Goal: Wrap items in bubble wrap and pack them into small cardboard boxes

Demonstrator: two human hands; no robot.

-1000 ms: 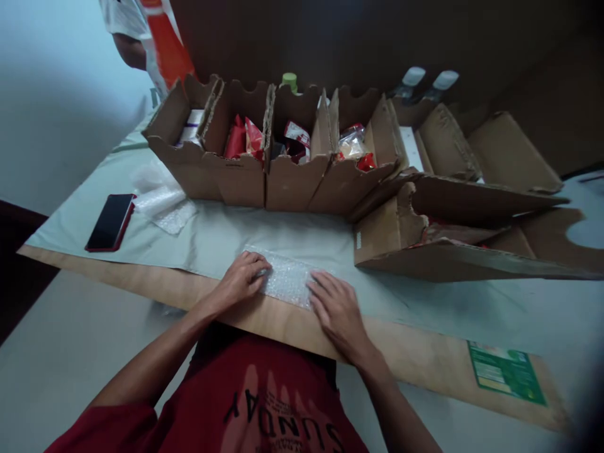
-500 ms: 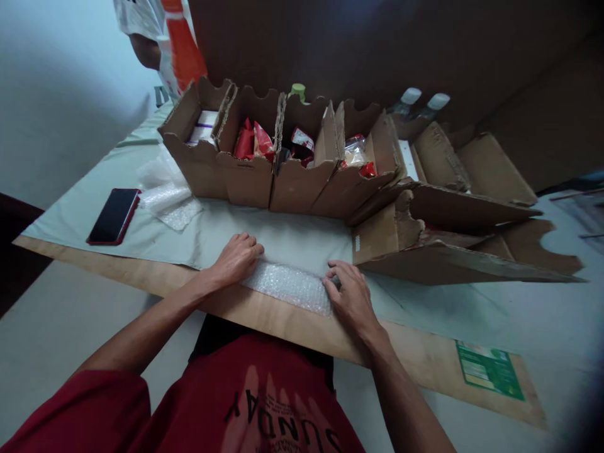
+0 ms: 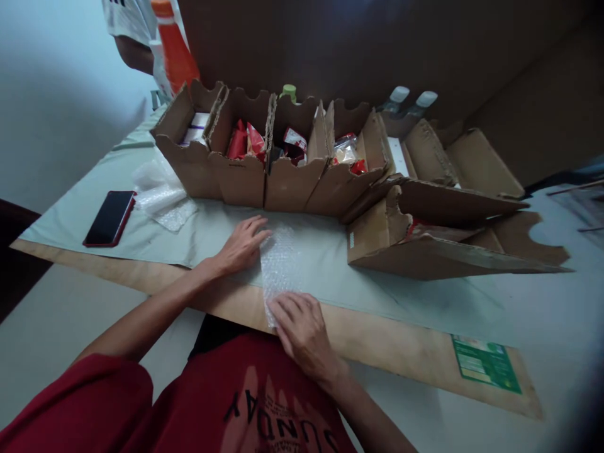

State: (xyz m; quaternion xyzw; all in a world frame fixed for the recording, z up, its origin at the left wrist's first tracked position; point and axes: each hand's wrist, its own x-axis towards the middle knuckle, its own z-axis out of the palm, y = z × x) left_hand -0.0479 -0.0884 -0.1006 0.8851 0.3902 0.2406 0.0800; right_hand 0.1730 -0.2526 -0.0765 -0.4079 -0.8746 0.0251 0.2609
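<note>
Stretching across the view, the table [image 3: 377, 333] bore a pale green cloth [image 3: 325, 251] that left its near wooden edge bare. A row of open cardboard bins [image 3: 292, 189] ran along the back, and a separate cardboard box [image 3: 448, 257] sat angled before the row's right end. Behind the leftmost bin rose an orange bottle [image 3: 177, 60], near another person's arm [image 3: 134, 53]. A crumpled heap of bubble wrap [image 3: 163, 192] lay just in front of that bin. Closer in, the right hand [image 3: 302, 327] rested bent fingers over the near end of a bubble wrap strip [image 3: 279, 261], while the left hand [image 3: 240, 244] held its fingers loosely bent at the far left edge — whether either was grasping it, I could not tell. The strip lay between the hands, across cloth and wood. Well to the left was a dark phone [image 3: 108, 217] — and, smallest, white bottle caps [image 3: 401, 94] showed behind the bins.
</note>
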